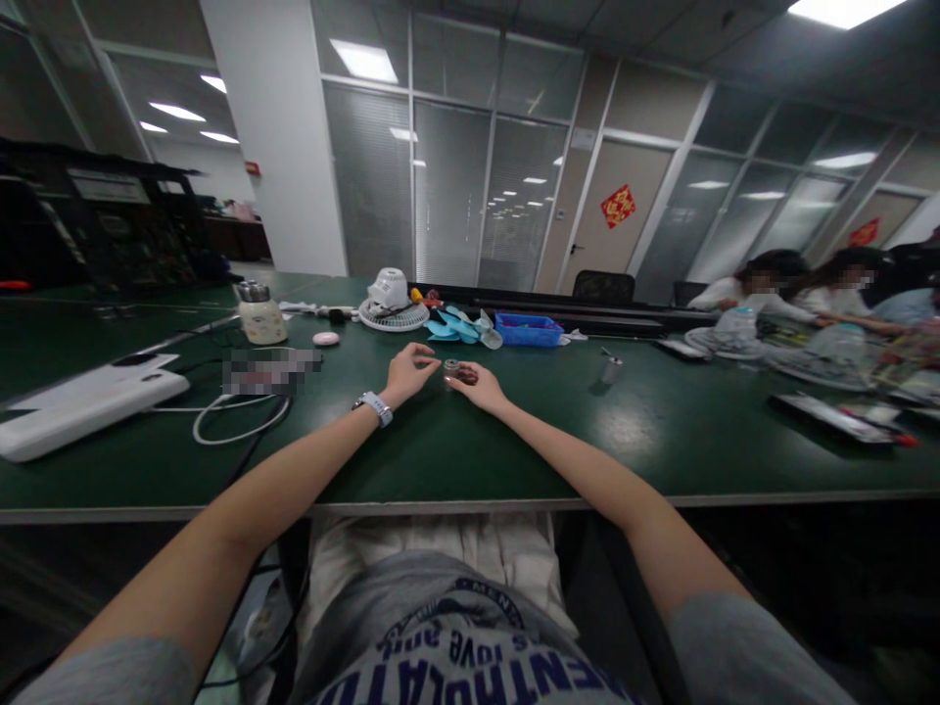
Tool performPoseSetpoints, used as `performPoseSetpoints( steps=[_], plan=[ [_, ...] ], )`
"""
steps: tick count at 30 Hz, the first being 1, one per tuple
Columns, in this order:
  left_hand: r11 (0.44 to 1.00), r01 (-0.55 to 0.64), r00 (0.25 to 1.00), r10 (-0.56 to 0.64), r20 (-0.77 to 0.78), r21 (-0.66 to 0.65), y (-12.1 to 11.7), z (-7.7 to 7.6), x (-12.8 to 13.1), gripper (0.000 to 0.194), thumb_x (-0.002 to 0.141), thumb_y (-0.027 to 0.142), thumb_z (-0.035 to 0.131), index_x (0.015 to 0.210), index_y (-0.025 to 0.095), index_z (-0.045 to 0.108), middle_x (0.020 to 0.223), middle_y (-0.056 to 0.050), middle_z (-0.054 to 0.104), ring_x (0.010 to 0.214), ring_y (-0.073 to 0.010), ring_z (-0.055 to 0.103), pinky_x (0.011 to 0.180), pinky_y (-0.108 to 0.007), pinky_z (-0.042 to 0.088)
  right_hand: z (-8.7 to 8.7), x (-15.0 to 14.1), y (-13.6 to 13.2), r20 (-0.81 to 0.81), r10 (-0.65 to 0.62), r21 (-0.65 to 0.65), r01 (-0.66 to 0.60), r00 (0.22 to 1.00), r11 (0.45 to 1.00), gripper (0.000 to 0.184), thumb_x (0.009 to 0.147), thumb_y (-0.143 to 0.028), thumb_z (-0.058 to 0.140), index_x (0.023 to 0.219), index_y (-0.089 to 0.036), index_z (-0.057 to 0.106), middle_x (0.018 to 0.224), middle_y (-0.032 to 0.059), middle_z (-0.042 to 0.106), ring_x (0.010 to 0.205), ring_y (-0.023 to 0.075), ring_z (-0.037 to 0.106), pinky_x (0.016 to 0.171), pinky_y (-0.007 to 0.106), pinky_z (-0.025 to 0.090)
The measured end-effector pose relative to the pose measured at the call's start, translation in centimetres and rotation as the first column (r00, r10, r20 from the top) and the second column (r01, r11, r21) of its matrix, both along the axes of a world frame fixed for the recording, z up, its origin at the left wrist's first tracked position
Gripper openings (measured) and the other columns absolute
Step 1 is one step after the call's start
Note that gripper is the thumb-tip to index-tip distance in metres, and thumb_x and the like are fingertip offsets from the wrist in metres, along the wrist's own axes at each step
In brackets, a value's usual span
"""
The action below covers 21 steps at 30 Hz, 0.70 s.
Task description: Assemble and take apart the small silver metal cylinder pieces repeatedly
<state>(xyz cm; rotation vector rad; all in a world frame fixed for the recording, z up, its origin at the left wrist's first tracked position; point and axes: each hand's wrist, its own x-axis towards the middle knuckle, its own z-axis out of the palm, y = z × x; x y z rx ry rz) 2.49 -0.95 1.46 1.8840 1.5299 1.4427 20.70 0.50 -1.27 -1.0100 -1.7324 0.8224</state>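
Observation:
Both my arms reach out over a dark green table (661, 441). My right hand (481, 388) rests on the table with its fingers closed round a small dark round part (453, 369). My left hand (408, 372), with a white watch (374, 405) on the wrist, hovers just left of that part, fingers curled, thumb and fingertips close together; nothing shows between them. The two hands are almost touching.
Behind the hands lie a white fan grille and housing (393, 304), pale blue fan blades (462, 328) and a blue tray (529, 330). A small metal cylinder (611, 369) stands right. At left: a white device (80, 401), a white cable (239, 416), a jar (258, 315). Other people sit far right.

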Motion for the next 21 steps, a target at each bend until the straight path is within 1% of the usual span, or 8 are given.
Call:
performPoseSetpoints(
  steps=[3,7,9,11,14,17,19,21],
  plan=[
    [0.990,0.031,0.996,-0.042,-0.080,-0.136,0.6,-1.2,-0.6,0.030,0.071,0.028,0.072,0.098,0.021,0.060,0.088,-0.004,0.075,0.091,-0.0223,0.070,0.084,-0.032,0.050,0.1,-0.2,0.0,0.049,-0.014,0.024,0.012,0.999,1.000,0.043,0.072,-0.032,0.078,0.111,-0.018,0.066,0.108,0.0096,0.071,0.101,0.0210,0.067,0.093,0.037,0.052],
    [0.985,0.050,0.990,-0.072,-0.125,-0.167,0.9,-1.8,-0.9,0.034,0.069,0.027,0.073,0.099,0.022,0.059,0.086,-0.004,0.076,0.091,-0.0224,0.070,0.086,-0.033,0.049,0.2,-0.4,0.1,0.134,-0.057,0.079,0.046,0.989,0.996,0.041,0.075,-0.035,0.075,0.110,-0.017,0.067,0.105,0.0103,0.072,0.098,0.0219,0.068,0.089,0.035,0.053],
    [0.983,0.051,0.991,-0.072,-0.115,-0.174,0.9,-1.8,-1.0,0.038,0.067,0.030,0.075,0.100,0.022,0.059,0.087,-0.005,0.076,0.092,-0.0226,0.070,0.086,-0.034,0.049,0.6,0.1,0.3,0.190,-0.134,0.116,0.113,0.973,0.987,0.038,0.077,-0.038,0.073,0.109,-0.018,0.067,0.105,0.0101,0.072,0.097,0.0221,0.068,0.089,0.035,0.052],
    [0.985,0.037,0.995,-0.052,-0.082,-0.168,0.9,-1.7,-1.1,0.039,0.067,0.034,0.075,0.101,0.021,0.060,0.092,-0.006,0.075,0.093,-0.0224,0.069,0.086,-0.034,0.049,1.3,1.7,0.8,0.248,-0.261,0.164,0.225,0.933,0.960,0.036,0.079,-0.041,0.071,0.107,-0.020,0.068,0.105,0.0095,0.072,0.097,0.0225,0.068,0.089,0.036,0.051],
    [0.985,-0.014,1.000,0.010,-0.025,-0.172,1.1,-1.5,-1.2,0.034,0.071,0.036,0.071,0.101,0.021,0.062,0.096,-0.007,0.074,0.094,-0.0219,0.068,0.083,-0.033,0.050,2.6,6.2,1.8,0.311,-0.502,0.259,0.436,0.807,0.862,0.037,0.083,-0.045,0.065,0.110,-0.020,0.066,0.106,0.0095,0.071,0.099,0.0230,0.066,0.092,0.036,0.047],
    [0.979,-0.057,0.998,0.056,-0.008,-0.198,1.4,-1.6,-1.5,0.030,0.073,0.034,0.069,0.099,0.020,0.064,0.095,-0.008,0.074,0.092,-0.0219,0.068,0.083,-0.033,0.050,3.2,12.0,2.6,0.367,-0.707,0.306,0.640,0.604,0.705,0.039,0.087,-0.044,0.060,0.116,-0.018,0.063,0.108,0.0120,0.070,0.104,0.0242,0.065,0.095,0.038,0.044],
    [0.976,-0.027,0.999,0.032,0.021,-0.218,1.7,-1.8,-1.7,0.027,0.072,0.033,0.068,0.096,0.020,0.065,0.092,-0.007,0.074,0.090,-0.0210,0.068,0.083,-0.033,0.050,3.2,15.5,2.9,0.410,-0.771,0.289,0.733,0.487,0.616,0.040,0.088,-0.042,0.059,0.118,-0.016,0.062,0.110,0.0144,0.069,0.106,0.0259,0.064,0.095,0.040,0.043],
    [0.972,0.047,0.996,-0.026,0.090,-0.232,2.1,-2.0,-2.0,0.023,0.072,0.030,0.066,0.092,0.019,0.065,0.089,-0.007,0.074,0.087,-0.0196,0.069,0.083,-0.032,0.051,3.0,18.2,3.0,0.425,-0.802,0.235,0.804,0.419,0.545,0.040,0.088,-0.041,0.060,0.118,-0.015,0.062,0.111,0.0163,0.069,0.107,0.0272,0.063,0.094,0.041,0.043]
  ],
)
